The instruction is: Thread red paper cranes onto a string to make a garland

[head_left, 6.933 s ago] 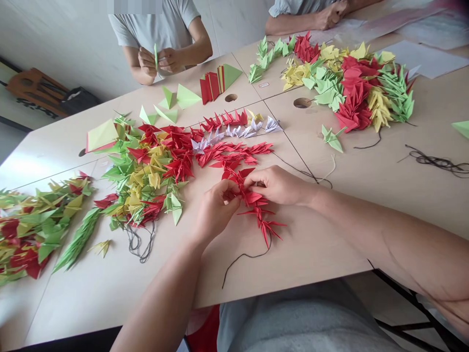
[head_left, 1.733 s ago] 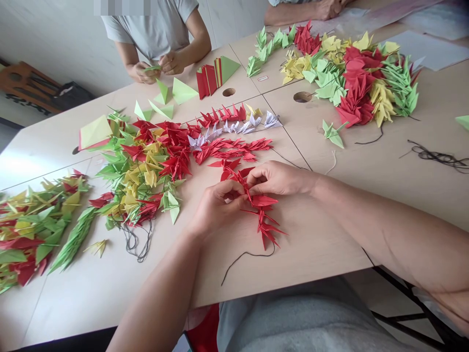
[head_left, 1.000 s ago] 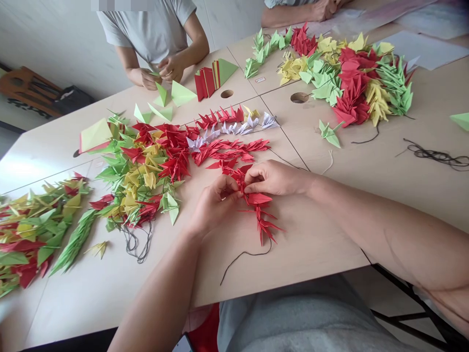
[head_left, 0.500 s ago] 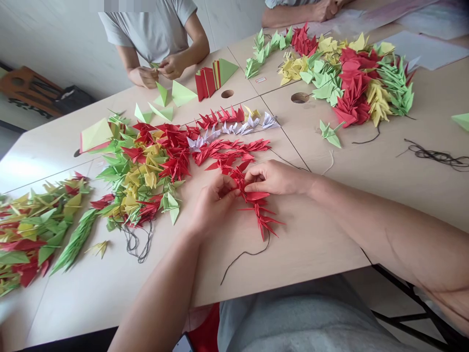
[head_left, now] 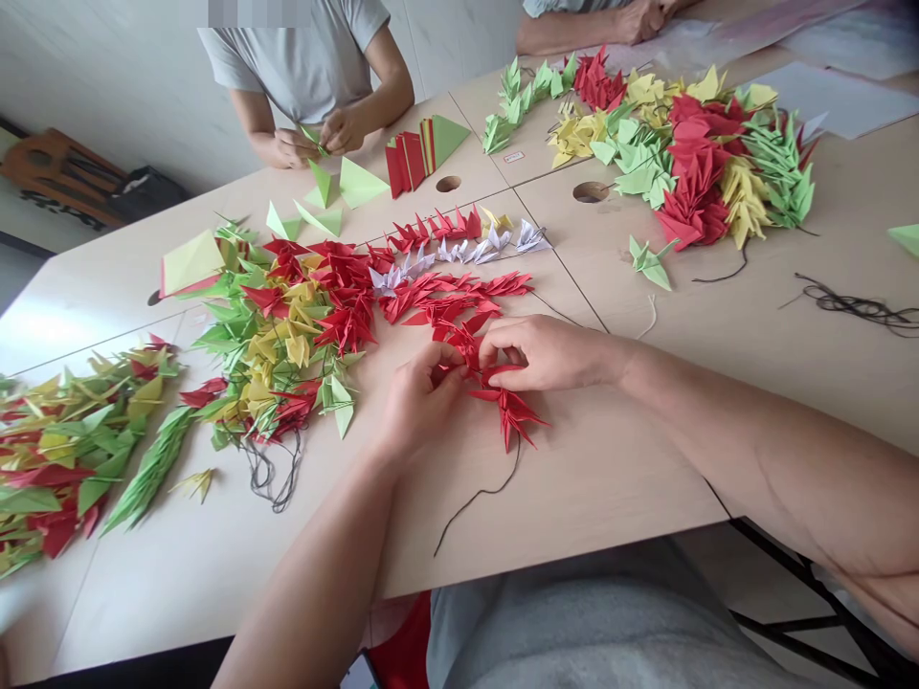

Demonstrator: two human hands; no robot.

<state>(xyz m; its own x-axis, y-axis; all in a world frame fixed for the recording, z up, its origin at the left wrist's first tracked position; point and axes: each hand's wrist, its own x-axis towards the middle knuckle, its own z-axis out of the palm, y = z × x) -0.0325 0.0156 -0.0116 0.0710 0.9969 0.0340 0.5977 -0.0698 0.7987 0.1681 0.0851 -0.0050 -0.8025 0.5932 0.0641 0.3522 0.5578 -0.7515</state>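
Observation:
A strand of folded red paper cranes [head_left: 515, 413], threaded on a black string [head_left: 475, 498], lies on the table in front of me. My left hand [head_left: 416, 407] is closed in a pinch at the strand's left side, thumb and forefinger pressed together. From the right, my right hand [head_left: 546, 349] pinches a red crane with curled fingers. Below both hands the lowest cranes hang together, and the string's loose end trails toward the table edge. My fingers partly hide the cranes between them. Beyond, the red strand joins a heap of red, yellow and green cranes [head_left: 287, 325].
More crane heaps lie at far left [head_left: 78, 431] and back right [head_left: 696, 167]. Single cranes [head_left: 650, 260], tangled black string [head_left: 858, 301] and folded paper sheets [head_left: 423, 153] are spread about. Across the table, a person [head_left: 308, 77] folds green paper; another person's hands [head_left: 638, 19] rest behind.
The lower red cranes have moved up toward my hands, and the tail of the strand is shorter. My right hand's fingers have shifted slightly. The person opposite has moved the green paper.

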